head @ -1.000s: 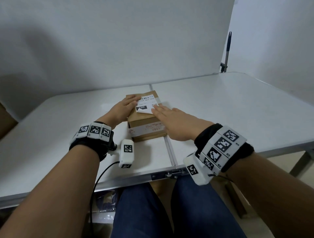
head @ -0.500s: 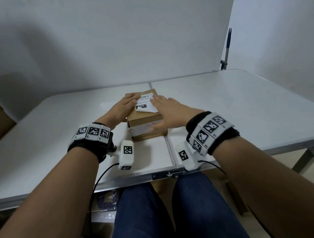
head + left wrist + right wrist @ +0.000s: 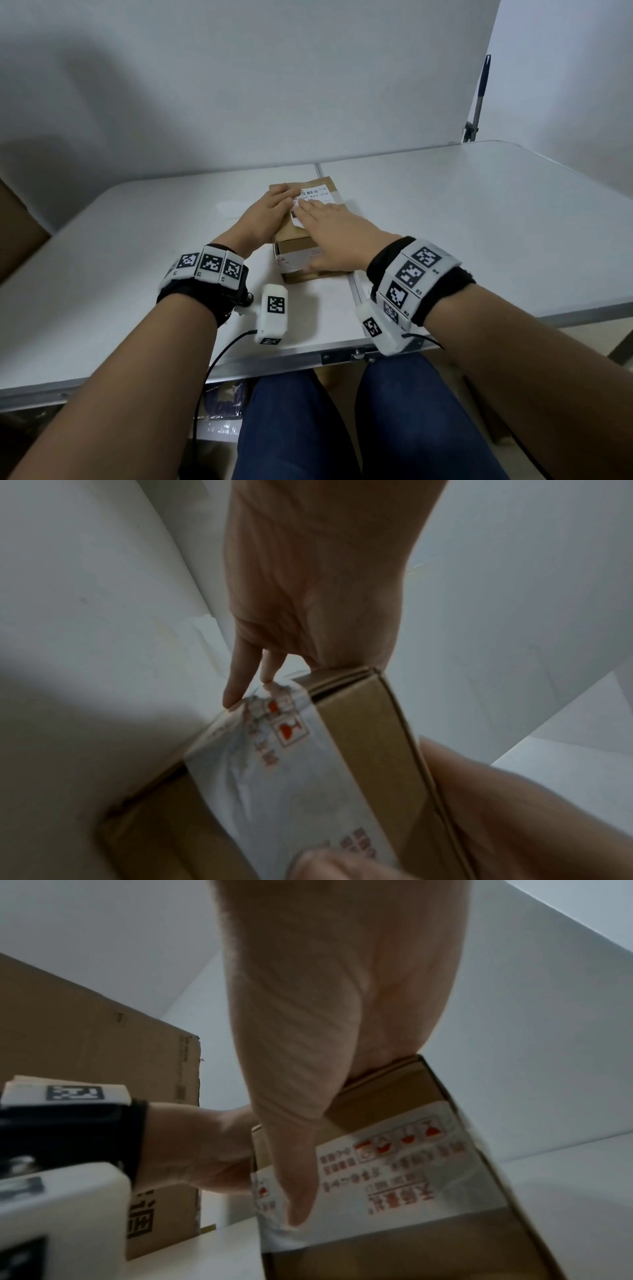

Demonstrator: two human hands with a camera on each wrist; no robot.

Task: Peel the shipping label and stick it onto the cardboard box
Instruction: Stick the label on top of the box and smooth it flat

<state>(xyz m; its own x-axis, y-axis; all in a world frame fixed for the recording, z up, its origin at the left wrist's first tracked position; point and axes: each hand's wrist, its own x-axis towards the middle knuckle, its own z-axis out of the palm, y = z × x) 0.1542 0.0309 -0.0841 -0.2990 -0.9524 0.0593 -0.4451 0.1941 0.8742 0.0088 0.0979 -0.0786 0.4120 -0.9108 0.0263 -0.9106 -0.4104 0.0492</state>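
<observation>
A small brown cardboard box (image 3: 297,245) stands on the white table (image 3: 479,222) at its centre seam. The white shipping label (image 3: 315,195) lies on the box top, partly hidden by both hands. My right hand (image 3: 335,229) lies flat on the label with straight fingers pointing left, its thumb down the front face. My left hand (image 3: 267,216) rests on the box's left top edge, fingers straight. In the left wrist view two fingers (image 3: 240,680) reach down the box (image 3: 363,737) side onto white printed tape (image 3: 260,750). The right wrist view shows the thumb (image 3: 298,1191) on that tape (image 3: 394,1172).
A faint translucent sheet (image 3: 229,209) lies on the table left of the box. A large cardboard carton (image 3: 103,1042) stands beyond the table's left end. A blue-handled pole (image 3: 479,92) leans at the back right. The wall runs close behind the table.
My right hand has slid left across the label, from its right edge to over its middle. The left hand has stayed on the box's left edge.
</observation>
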